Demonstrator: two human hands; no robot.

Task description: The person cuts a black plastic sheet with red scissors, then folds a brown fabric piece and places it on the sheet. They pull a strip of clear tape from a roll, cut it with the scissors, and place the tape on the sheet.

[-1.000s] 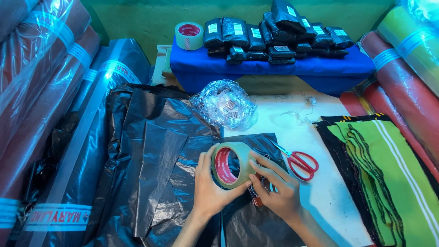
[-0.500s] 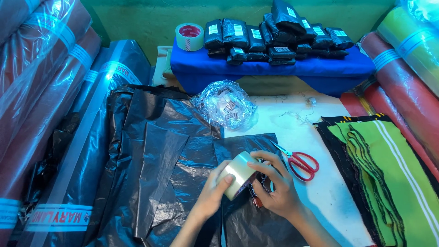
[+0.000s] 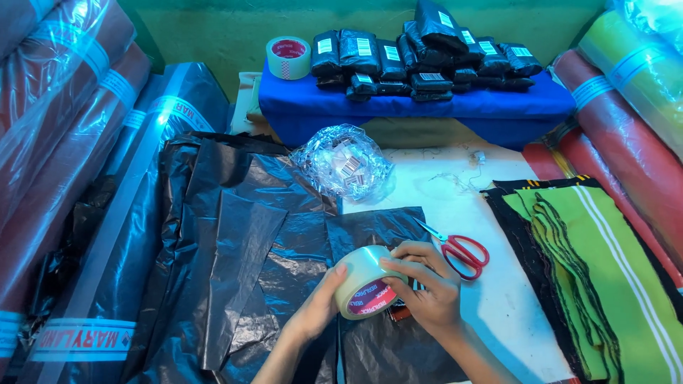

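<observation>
A roll of clear packing tape (image 3: 364,281) with a red core is held between both hands above a black plastic bag (image 3: 377,235). My left hand (image 3: 319,306) grips its left side with the thumb on the rim. My right hand (image 3: 424,284) wraps its right side, fingertips pressed on the outer band. Red-handled scissors (image 3: 461,253) lie just right of my right hand on the white surface.
Black plastic sheets (image 3: 228,235) pile at left beside wrapped fabric rolls (image 3: 64,121). A clear bag of labels (image 3: 343,162) sits ahead. A blue block (image 3: 413,110) carries black packets (image 3: 420,50) and a second tape roll (image 3: 289,57). Green striped cloth (image 3: 597,277) lies right.
The tape roll has been turned in my hands: its open core faced me a second ago, now its outer band faces up. Both hands stayed over the black bag.
</observation>
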